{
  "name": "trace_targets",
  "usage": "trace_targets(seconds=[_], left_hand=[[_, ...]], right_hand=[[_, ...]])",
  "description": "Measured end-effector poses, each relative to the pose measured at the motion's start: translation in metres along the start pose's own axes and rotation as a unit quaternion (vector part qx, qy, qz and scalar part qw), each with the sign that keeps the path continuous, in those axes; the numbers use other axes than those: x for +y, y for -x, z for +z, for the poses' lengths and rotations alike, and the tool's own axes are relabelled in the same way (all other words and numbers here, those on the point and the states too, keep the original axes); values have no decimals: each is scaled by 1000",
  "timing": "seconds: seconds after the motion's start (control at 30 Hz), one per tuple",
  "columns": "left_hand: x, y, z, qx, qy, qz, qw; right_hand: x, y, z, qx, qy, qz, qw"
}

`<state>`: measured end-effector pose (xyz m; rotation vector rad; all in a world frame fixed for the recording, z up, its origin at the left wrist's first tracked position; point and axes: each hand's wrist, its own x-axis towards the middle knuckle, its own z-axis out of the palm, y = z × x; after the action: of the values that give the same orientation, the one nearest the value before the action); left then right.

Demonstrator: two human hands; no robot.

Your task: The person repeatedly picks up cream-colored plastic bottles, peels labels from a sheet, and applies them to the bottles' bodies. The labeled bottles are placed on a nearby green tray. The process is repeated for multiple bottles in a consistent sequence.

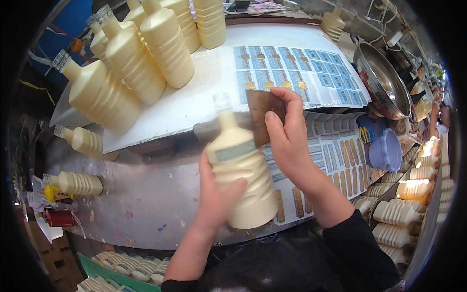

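My left hand (214, 199) grips the ribbed middle of a cream plastic bottle (250, 202), which stands upright but slightly tilted in front of me. A pale blue-grey label band (236, 151) lies across its shoulder; the bottle and the hand are a little blurred. In my right hand (292, 141) is a flat brown scraper (265, 111), pinched between thumb and fingers. Its lower edge is close to the bottle's shoulder, and I cannot tell whether they touch.
Several cream bottles (168, 46) stand on the white board (204, 73) at the far left. Sticker sheets (292, 70) lie on the board and below it. Right are a metal pan (384, 73), a purple basket (385, 151) and rows of bottles (396, 233). A green crate (90, 267) holds more bottles.
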<state>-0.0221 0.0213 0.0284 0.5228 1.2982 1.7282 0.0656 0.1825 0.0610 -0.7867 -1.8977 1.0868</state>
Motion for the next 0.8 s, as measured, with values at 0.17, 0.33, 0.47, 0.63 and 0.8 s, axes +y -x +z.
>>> trace_targets(seconds=[0.17, 0.33, 0.47, 0.63, 0.8], left_hand=[[-5, 3, 7, 61, -241, 66, 966], [2, 6, 15, 75, -323, 92, 939], [1, 7, 16, 81, -333, 101, 934], [-1, 8, 15, 79, -346, 139, 924], [-4, 8, 14, 90, -352, 141, 921]], right_hand=[[-30, 8, 14, -54, 59, -56, 995], [-45, 12, 30, -69, 131, -112, 983], [-54, 9, 28, -73, 181, -89, 977], [-59, 12, 39, -126, 186, -132, 965], [-56, 9, 30, -97, 230, -106, 963]])
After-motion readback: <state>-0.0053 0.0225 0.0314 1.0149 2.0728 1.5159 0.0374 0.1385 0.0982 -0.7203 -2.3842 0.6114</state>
